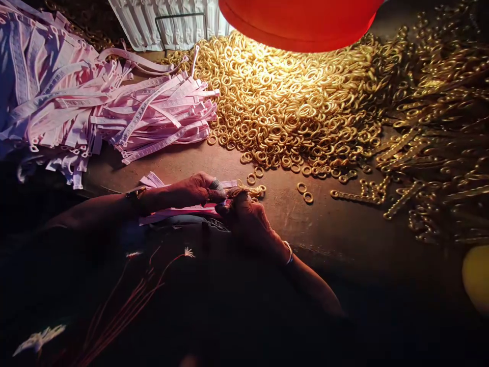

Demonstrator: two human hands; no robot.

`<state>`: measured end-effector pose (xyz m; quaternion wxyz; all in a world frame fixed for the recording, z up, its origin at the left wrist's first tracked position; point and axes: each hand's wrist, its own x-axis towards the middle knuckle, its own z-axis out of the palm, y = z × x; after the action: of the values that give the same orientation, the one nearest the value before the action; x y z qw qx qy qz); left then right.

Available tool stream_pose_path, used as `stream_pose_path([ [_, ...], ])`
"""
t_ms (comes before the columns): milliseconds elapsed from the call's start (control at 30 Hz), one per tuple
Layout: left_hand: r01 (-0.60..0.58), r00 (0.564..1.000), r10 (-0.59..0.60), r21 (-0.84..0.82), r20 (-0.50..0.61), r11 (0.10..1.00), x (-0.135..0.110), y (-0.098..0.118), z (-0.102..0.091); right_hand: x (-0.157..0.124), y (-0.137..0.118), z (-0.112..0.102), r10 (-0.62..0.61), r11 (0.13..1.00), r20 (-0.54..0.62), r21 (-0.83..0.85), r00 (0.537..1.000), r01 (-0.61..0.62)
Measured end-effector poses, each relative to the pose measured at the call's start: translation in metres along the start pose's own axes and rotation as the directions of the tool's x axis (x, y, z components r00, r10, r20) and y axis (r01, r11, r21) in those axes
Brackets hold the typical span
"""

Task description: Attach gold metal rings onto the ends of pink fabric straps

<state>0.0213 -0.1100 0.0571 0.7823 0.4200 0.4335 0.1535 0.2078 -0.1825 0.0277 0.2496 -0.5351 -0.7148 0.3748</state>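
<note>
My left hand [193, 189] is closed in a pinch at the near middle of the table, with a grey band round one finger. It grips pink straps [183, 211] that run beneath the hand and wrist. Against its fingertips, my right hand [250, 221] is also closed, its fingers bent over the strap ends. Gold rings [260, 190] show just past the right fingertips. What exactly lies between those fingers is hidden. Two loose gold rings [304, 192] lie to the right of my hands.
A large heap of gold rings [282, 112] spreads under a red lamp shade [301, 23]. Piled pink straps [153, 112] lie at the left. Behind them stands a white ribbed container [141, 25]. Gold ring strips [359, 196] lie on the dark table [298, 229] at the right.
</note>
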Motion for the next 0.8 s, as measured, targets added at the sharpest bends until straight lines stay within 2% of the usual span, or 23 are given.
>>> stream_pose_path([
  [100,-0.003,0.999,0.005,-0.070,0.037,0.998,-0.014,-0.010,0.010,-0.013,-0.003,0.005,0.067,0.996,-0.024,0.066,0.997,-0.065],
  [233,-0.061,0.997,0.056,-0.108,-0.047,0.992,-0.023,-0.014,0.018,-0.014,-0.008,0.006,0.147,0.969,0.014,0.199,0.989,-0.146],
  [533,0.051,0.995,-0.070,-0.249,-0.067,0.967,-0.014,-0.024,0.026,0.000,-0.016,0.000,0.063,0.960,0.156,0.260,0.986,-0.102],
  [667,0.073,0.990,-0.103,-0.271,-0.098,0.960,-0.011,-0.020,0.026,0.006,-0.011,-0.002,0.013,0.986,0.153,0.161,0.988,-0.038],
  [733,0.018,0.994,-0.039,-0.189,-0.107,0.982,-0.010,-0.018,0.023,0.008,-0.006,-0.001,0.003,0.999,0.160,0.053,0.987,-0.011],
  [800,-0.080,0.991,0.076,-0.030,-0.111,0.996,-0.007,-0.018,0.018,0.008,0.001,0.000,0.006,0.997,0.186,-0.081,0.983,0.010],
])
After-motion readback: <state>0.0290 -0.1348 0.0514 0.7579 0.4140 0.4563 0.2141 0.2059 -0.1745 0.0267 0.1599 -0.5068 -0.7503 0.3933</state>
